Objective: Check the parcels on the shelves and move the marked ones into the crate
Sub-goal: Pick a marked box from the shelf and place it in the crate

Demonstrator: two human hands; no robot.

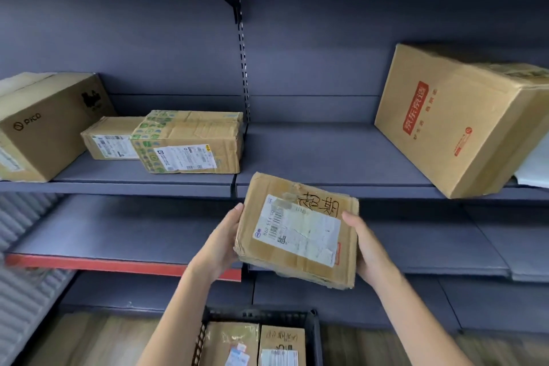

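Shelving: grey metal shelves (326, 154) hold cardboard boxes at left and far right.
Marked parcel (297, 232): flat, handwritten on, held in front of shelves, above black crate (258, 313).
Left hand (221, 242): fingers clasp its left edge.
Right hand (370, 249): fingers clasp its right edge.
Crate contents: two parcels.
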